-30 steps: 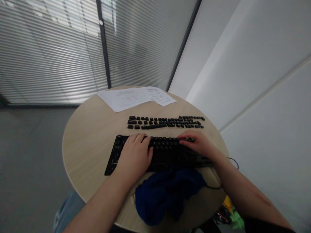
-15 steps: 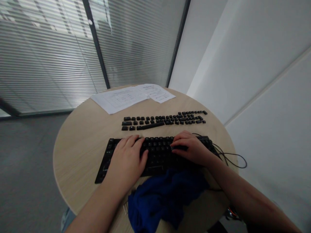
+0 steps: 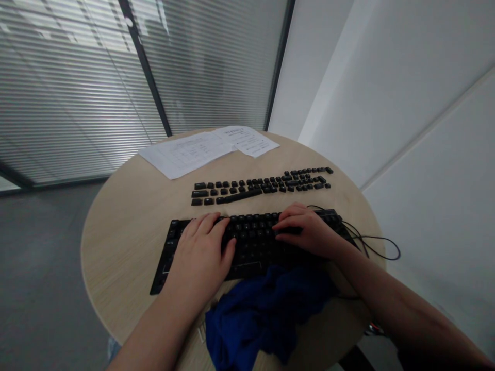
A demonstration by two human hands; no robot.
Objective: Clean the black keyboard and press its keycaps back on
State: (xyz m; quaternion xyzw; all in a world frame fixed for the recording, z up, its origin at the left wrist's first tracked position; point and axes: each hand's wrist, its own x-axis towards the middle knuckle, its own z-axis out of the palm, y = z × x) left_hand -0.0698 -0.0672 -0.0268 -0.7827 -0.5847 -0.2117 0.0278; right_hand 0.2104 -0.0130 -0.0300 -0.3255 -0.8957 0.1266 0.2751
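Observation:
A black keyboard (image 3: pixel 251 252) lies on the round wooden table, its lower rows looking bare while upper rows still carry keycaps. My left hand (image 3: pixel 204 245) rests over its left part, fingers stretched across the keys and thumb apart. On the right half, my right hand (image 3: pixel 303 229) has thumb and fingers brought together at the keys, seemingly on a keycap; the fingertips are too dark to see clearly. Behind the keyboard, loose black keycaps (image 3: pixel 240 196) lie in rows, a long space bar among them. A crumpled blue cloth (image 3: pixel 263 314) lies against the keyboard's near edge.
White printed sheets (image 3: pixel 193 152) lie at the table's far edge. A black cable (image 3: pixel 371 238) loops past the right edge of the table (image 3: pixel 116 232). Small light-coloured pieces (image 3: pixel 201 332) sit left of the cloth. Window blinds and a white wall stand beyond.
The view has shifted slightly. Both hands stay at nearly the same places on the keyboard, and the loose keycaps and cloth have not visibly moved.

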